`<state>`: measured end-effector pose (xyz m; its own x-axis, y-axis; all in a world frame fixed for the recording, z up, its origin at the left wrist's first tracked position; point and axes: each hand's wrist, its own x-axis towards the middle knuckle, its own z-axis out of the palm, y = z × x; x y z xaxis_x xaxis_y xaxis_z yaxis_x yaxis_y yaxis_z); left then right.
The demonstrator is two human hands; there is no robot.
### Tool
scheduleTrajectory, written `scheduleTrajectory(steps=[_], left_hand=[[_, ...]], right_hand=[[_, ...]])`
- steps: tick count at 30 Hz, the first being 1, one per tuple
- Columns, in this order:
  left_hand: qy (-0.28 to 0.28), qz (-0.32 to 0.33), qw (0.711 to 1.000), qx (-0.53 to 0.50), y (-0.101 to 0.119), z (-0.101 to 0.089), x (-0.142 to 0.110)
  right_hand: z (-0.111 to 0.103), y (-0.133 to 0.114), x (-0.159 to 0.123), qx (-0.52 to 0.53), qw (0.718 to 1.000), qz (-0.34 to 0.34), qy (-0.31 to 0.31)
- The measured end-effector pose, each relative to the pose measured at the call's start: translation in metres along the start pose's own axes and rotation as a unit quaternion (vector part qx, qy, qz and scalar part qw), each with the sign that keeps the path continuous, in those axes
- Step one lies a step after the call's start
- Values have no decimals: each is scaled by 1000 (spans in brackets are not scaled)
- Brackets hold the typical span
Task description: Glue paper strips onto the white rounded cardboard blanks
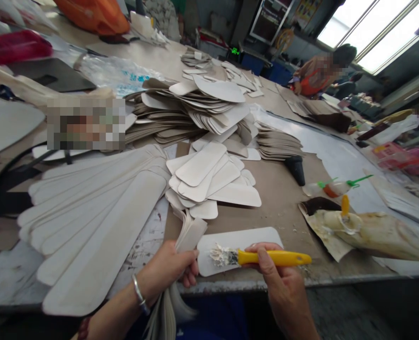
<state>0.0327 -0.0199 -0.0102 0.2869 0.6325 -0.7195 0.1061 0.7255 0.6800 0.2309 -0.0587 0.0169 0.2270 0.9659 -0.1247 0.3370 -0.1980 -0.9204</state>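
My left hand (179, 264) is closed round a bundle of pale strips (191, 232), whose ends hang down past the table's front edge. In my right hand (278, 271) is a brush with a yellow handle (290, 258). Its bristles (219, 255), caked with a whitish paste, are over a white rounded piece (259, 234) that lies flat at the table's front. Just beyond my left hand lies a loose heap of short white rounded pieces (202, 165). Long white strips are fanned out (99, 245) on the left.
Tall stacks of pale pieces (216, 89) stand farther back. To the right are a paste-smeared container (375, 229) with a yellow handle, small bottles with green tips (331, 189), and a black cone (295, 169). Another person (319, 75) is at the far right.
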Motion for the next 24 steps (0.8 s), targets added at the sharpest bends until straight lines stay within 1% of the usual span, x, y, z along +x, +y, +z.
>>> scheduleTrajectory(steps=[3, 6, 10, 12, 14, 17, 19, 21, 24], left_hand=[[0, 0, 1000, 2, 0, 0, 1], [4, 0, 1000, 6, 0, 0, 1], [13, 8, 1000, 10, -3, 2, 3], [17, 12, 1000, 14, -6, 2, 5], [22, 10, 999, 22, -10, 2, 7], [45, 7, 998, 33, -13, 4, 9], [56, 11, 998, 40, -14, 4, 10], [54, 16, 997, 47, -15, 4, 11], [49, 4, 997, 53, -19, 1, 14]], right_hand=[[11, -2, -2, 14, 1000, -1, 2], [8, 6, 1, -18, 999, -23, 20], [-18, 23, 8, -112, 990, -68, 43], [-32, 30, 10, -154, 981, -86, 74], [-45, 35, 12, -200, 968, -104, 107], [-60, 39, 15, -258, 947, -127, 145], [-70, 41, 17, -286, 932, -152, 160], [-78, 41, 19, -310, 916, -186, 172], [-89, 43, 22, -330, 897, -232, 181]])
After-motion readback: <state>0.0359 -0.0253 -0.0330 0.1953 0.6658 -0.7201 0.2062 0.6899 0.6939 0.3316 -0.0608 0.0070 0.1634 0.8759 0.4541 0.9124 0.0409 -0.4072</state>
